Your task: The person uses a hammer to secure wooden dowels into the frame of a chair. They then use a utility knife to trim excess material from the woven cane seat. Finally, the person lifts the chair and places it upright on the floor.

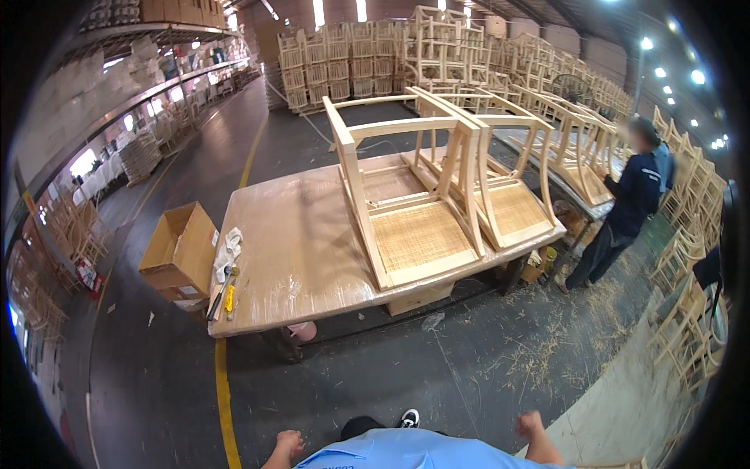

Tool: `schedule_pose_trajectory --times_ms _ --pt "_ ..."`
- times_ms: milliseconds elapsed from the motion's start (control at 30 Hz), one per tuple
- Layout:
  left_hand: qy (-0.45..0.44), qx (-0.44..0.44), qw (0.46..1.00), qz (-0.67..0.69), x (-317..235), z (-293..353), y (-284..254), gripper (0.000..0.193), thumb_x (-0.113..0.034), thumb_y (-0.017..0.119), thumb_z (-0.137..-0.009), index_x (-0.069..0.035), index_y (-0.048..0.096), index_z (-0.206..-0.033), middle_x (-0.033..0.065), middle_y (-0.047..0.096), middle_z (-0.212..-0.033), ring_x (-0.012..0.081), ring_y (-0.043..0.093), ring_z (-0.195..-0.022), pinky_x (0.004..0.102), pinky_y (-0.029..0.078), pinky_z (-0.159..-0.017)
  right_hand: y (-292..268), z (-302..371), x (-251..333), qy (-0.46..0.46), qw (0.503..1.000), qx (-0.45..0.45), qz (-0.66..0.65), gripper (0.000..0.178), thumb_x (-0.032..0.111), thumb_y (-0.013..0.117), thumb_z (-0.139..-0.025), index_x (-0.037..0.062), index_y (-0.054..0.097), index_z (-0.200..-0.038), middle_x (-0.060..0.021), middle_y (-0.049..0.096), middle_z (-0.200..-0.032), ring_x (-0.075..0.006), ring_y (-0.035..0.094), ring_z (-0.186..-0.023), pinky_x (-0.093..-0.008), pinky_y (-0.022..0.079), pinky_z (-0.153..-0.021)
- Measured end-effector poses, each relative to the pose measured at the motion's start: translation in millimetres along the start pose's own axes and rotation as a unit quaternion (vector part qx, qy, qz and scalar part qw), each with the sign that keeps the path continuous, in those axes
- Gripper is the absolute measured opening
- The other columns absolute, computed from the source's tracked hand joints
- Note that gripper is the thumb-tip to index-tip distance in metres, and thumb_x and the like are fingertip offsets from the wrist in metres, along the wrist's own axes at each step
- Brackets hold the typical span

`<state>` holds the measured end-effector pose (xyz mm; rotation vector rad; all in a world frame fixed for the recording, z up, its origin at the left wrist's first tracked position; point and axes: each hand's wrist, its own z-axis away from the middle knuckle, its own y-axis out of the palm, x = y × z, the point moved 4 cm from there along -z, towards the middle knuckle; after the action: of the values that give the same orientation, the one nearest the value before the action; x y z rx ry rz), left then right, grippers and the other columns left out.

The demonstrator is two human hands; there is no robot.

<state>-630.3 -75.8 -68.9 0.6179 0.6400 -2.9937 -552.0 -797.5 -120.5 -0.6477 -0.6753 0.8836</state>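
My left hand (289, 443) hangs low beside my blue shirt, its fingers curled in, with nothing showing in it. On the other side my right hand (530, 424) is also curled into a loose fist and no object shows in it. Both hands are apart from the worktable (293, 258) in front of me. Unfinished wooden chair frames with woven cane panels stand on that table: a nearer chair (418, 234) and another chair (512, 207) close behind it on the right. At the table's left end lie a white cloth (227, 252) and a yellow-handled tool (230, 298).
An open cardboard box (178, 254) stands left of the table. A co-worker (637, 191) in dark clothes is at a second table with more chairs on the right. Wood shavings (558, 344) litter the floor. Stacked chair frames (344, 66) fill the back.
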Motion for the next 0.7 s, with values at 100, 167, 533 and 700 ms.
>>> schedule_pose_trajectory --times_ms 100,167,533,700 --pt "-0.03 -0.075 0.977 0.196 -28.4 -6.8 -13.6 0.03 -0.023 0.063 -0.109 -0.008 0.067 -0.134 0.0164 0.076 -0.114 0.0257 0.074 -0.069 0.0358 0.055 -0.052 -65.6 -87.6 113.7 0.057 0.943 -0.057 -0.324 0.032 0.024 0.07 -0.095 -0.0022 0.076 -0.113 -0.0138 0.076 -0.084 -0.0213 0.074 -0.071 -0.0403 0.058 -0.059" --pt "-0.006 -0.036 0.962 0.27 -65.1 -33.2 11.3 0.033 -0.026 0.063 -0.109 -0.007 0.065 -0.136 0.0167 0.076 -0.113 0.0254 0.074 -0.069 0.0349 0.055 -0.052 -135.6 -122.8 155.6 -0.034 0.961 -0.114 -0.249 0.033 0.018 0.067 -0.101 -0.0026 0.072 -0.126 -0.0109 0.076 -0.095 -0.0195 0.07 -0.069 -0.0362 0.054 -0.055" --pt "0.28 0.012 0.937 0.208 -405.5 -149.8 -26.7 0.042 -0.035 0.06 -0.112 -0.007 0.061 -0.144 0.0133 0.076 -0.12 0.0192 0.074 -0.091 0.0312 0.058 -0.077 -164.4 -235.1 366.8 -0.071 0.927 -0.014 -0.368 0.036 0.023 0.057 -0.107 0.0039 0.07 -0.134 -0.0106 0.074 -0.08 -0.0186 0.072 -0.068 -0.0335 0.055 -0.058" --pt "0.368 0.126 0.911 0.133 -554.3 -168.6 11.2 0.055 -0.034 0.063 -0.111 -0.006 0.051 -0.156 0.0153 0.071 -0.133 0.0222 0.072 -0.113 0.0354 0.057 -0.096 -191.8 -300.6 417.9 -0.112 0.91 -0.053 -0.395 0.046 0.004 0.064 -0.097 -0.0024 0.063 -0.143 -0.0107 0.073 -0.086 -0.0175 0.07 -0.07 -0.0336 0.055 -0.056"
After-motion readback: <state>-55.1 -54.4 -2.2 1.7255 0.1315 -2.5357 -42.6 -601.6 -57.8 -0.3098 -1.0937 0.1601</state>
